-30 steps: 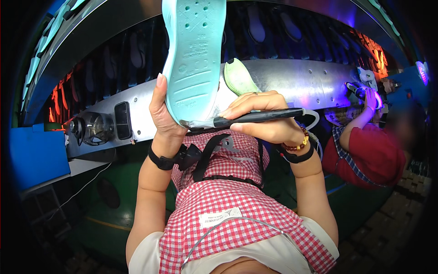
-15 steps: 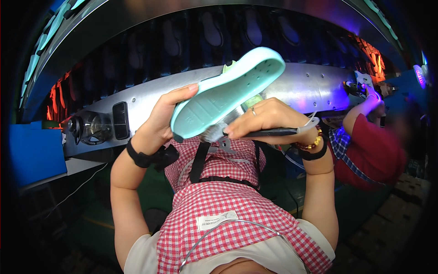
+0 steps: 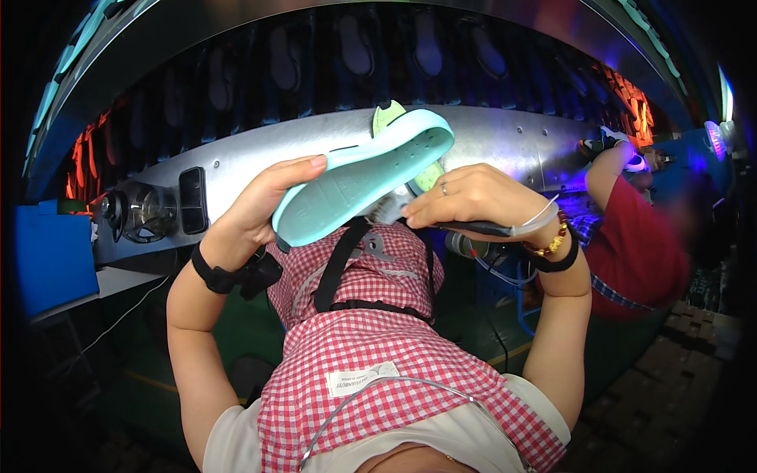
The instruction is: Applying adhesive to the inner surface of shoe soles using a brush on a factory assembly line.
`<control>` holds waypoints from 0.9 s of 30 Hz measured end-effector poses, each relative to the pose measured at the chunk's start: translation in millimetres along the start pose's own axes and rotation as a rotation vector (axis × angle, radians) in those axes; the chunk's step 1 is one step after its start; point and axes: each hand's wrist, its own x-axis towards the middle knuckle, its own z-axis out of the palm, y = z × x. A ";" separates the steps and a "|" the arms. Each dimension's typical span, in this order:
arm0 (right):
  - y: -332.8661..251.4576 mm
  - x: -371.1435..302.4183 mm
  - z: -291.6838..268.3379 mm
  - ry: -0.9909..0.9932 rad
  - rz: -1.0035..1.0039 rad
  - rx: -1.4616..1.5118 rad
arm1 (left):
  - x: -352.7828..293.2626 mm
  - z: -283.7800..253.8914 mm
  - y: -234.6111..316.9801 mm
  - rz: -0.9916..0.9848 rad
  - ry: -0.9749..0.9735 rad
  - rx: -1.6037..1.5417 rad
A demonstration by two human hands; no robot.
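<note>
One teal sole (image 3: 347, 189) is held above the metal tabletop (image 3: 497, 142), its hollow side now up, where a second ago its ridged underside faced the camera. The left hand (image 3: 276, 193) grips the heel half, thumb along the far rim and other fingers partly hidden beneath, closed firmly enough, it seems, to carry the whole piece at a slant, toe end up and to the right. The right hand (image 3: 477, 197) is pinched around the brush (image 3: 388, 210), thumb and fingertips close to the bristles, the dark handle running back under the palm. Since half a second ago the sole has drifted lower and left, baring more of the green piece (image 3: 386, 117) behind its toe end. The bristles stay at the near side of the sole; whether they touch it or stand just beside it cannot be told. The turn appears to put the side wall, rather than the heel's underside, within the brush's reach, with the right hand only slightly shifted. Left of the pair sit a black tray (image 3: 192, 201) and a glass pot (image 3: 154, 211); at right, a co-worker (image 3: 639, 252) in red leans toward the tabletop.
</note>
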 end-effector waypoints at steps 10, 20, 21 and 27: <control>6.0 0.0 22.3 0.302 0.221 0.526 | -0.2 -3.0 -8.3 0.115 0.096 -0.197; 25.4 25.7 73.4 0.915 0.366 0.675 | 19.7 -6.7 -32.4 0.149 -0.142 -0.495; 30.2 26.3 72.8 0.965 0.367 0.595 | 19.5 -7.3 -33.6 0.148 -0.121 -0.527; 51.8 50.6 70.7 1.214 0.354 -0.092 | 23.0 1.8 -41.9 0.160 -0.039 -0.494</control>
